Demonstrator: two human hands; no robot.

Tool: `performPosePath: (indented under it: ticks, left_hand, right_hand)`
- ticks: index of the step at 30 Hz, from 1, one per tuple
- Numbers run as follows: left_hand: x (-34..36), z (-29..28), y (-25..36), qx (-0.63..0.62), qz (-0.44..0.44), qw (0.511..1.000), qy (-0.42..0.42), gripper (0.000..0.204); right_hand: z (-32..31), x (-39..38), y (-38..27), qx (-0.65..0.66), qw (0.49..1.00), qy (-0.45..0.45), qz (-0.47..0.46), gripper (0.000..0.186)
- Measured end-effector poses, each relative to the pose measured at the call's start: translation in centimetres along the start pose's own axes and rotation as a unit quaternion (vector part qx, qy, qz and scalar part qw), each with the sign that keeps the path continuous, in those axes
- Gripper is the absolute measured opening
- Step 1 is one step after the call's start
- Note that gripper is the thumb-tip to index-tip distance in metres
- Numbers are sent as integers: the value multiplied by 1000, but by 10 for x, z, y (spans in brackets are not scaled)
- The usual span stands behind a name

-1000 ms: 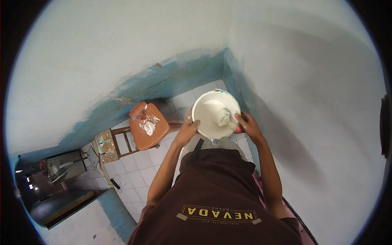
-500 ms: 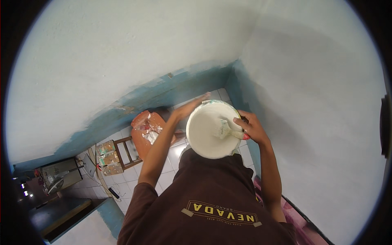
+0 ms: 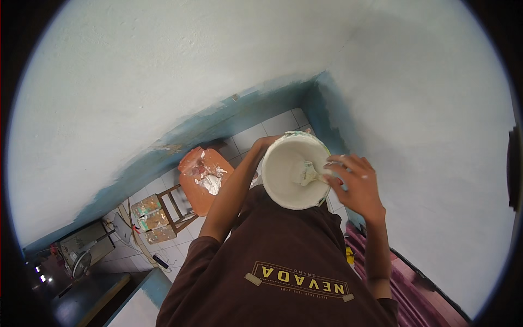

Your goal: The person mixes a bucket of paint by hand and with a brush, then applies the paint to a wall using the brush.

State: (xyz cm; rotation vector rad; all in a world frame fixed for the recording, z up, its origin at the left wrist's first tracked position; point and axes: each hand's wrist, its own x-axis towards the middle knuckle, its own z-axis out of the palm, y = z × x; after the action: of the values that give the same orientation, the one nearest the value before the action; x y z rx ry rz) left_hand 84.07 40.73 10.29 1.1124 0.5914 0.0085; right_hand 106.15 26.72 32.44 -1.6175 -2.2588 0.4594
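Note:
A white paint bucket [image 3: 272, 174] is in front of my torso, its mouth facing up and its inner wall coated in pale paint. Inside lies a paintbrush [image 3: 306, 173], bristles toward the middle and handle toward the right rim. My left hand [image 3: 268, 143] reaches round the bucket's far side and holds it from outside; most of its fingers are hidden, with fingertips showing past the far rim. At the right rim, my right hand [image 3: 354, 182] has thumb and fingers closed about the brush handle, which it partly covers.
An orange plastic chair [image 3: 199, 204] spattered with white paint stands at the left. Beside it is a paint-stained wooden stool [image 3: 152, 215], then a fan [image 3: 83, 264] and cables. White-over-blue walls [image 3: 261, 109] meet in the far corner. Purple cloth [image 3: 376, 272] lies at the lower right.
The bucket has shifted slightly right. My left hand has gone from beside the rim to round the far side. My right hand has turned and lifted from the bucket's edge onto the brush handle.

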Motion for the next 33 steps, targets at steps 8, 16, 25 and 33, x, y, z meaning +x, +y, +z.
performPosePath:
  ticks: [8,16,25,33]
  left_hand:
    - [4,1,-12,6,-3,1000,30,49]
    - [4,0,-16,15,-4,999,30,49]
    - [-11,6,-25,29,-24,999,15,48]
    - [-20,12,-38,43,-53,998,-5,48]
  right_hand:
    - [57,19,5,-151,968,-186,-72,7]
    - [55,19,-24,-24,970,-223,92,23]
    - [80,10,-29,170,968,-106,150,28]
    - [84,6,-40,164,968,-96,163,30]
